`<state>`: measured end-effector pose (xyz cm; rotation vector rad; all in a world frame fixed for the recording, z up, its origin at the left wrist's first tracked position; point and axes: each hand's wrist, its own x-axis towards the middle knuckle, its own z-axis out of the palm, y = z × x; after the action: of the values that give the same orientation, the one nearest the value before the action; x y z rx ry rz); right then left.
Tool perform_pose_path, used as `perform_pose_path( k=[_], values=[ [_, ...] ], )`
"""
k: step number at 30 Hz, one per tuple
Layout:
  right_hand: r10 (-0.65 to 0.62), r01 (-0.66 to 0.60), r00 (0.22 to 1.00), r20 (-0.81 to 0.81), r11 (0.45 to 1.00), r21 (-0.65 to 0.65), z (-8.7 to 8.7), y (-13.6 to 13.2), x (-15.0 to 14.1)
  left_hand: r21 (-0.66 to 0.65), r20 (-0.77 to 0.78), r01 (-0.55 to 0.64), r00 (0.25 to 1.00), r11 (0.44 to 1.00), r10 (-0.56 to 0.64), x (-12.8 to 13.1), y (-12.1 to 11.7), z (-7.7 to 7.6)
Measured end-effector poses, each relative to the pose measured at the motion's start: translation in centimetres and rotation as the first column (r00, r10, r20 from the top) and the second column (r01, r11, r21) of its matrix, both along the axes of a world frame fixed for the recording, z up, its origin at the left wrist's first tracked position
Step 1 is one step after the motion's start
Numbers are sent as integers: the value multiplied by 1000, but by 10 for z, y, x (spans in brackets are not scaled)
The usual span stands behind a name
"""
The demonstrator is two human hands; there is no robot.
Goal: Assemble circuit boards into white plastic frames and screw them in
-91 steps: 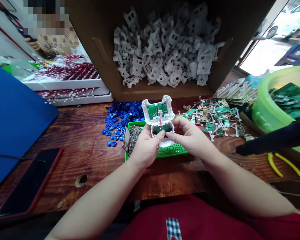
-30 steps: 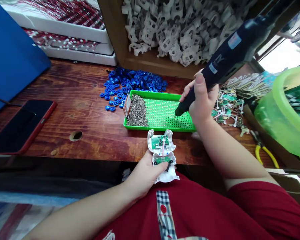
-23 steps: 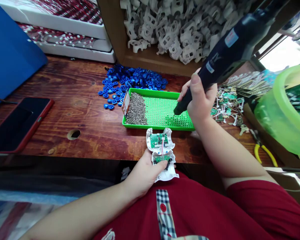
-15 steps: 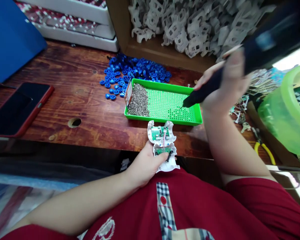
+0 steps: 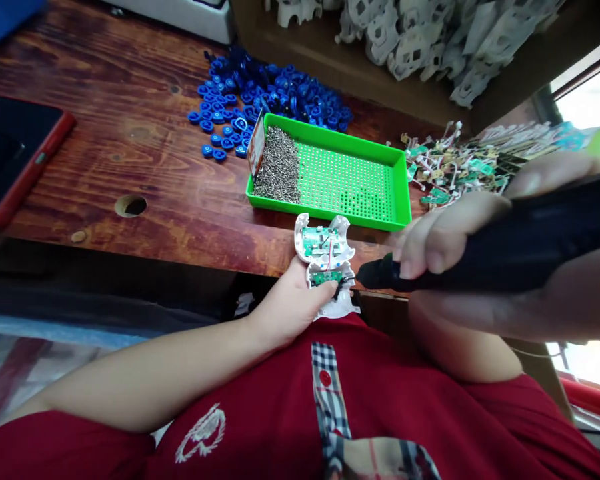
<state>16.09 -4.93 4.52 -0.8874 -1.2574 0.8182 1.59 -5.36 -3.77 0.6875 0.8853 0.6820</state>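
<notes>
In the head view, the left hand (image 5: 297, 300) pinches the opened white housing (image 5: 321, 261) under its thumb. To its right, the right hand (image 5: 473, 217) wraps around a black driver (image 5: 520, 243), tip at the housing; contact unclear.

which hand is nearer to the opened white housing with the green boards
Left. The left hand grips the white housing, thumb over its lower half; the right hand is off to its right, holding a dark screwdriver pointed toward it.
</notes>
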Motion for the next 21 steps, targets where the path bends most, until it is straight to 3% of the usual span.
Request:
perform_pose_path(
  k=[6, 9, 12, 18, 21],
  values=[
    [-66, 67, 998, 9, 994, -87, 2, 5, -3, 28, 6, -9, 1000, 1000, 9, 0, -1, 0],
    [136, -128, 987, 84, 987, -94, 3, 5, 10, 21, 26, -41, 999, 999, 40, 2, -3, -1],
    [327, -327, 940, 102, 945, -16, -3, 4, 24, 9, 64, -82, 995, 997, 82, 3, -5, -4],
    [297, -300, 946, 127, 954, 4, -14, 3, 23, -29, 101, -127, 986, 992, 129, 7, -9, -8],
    [218, -221, 969, 115, 975, 13, -15, 1, 16, -52, 102, -137, 985, 989, 142, 7, -10, -7]
  ],
)
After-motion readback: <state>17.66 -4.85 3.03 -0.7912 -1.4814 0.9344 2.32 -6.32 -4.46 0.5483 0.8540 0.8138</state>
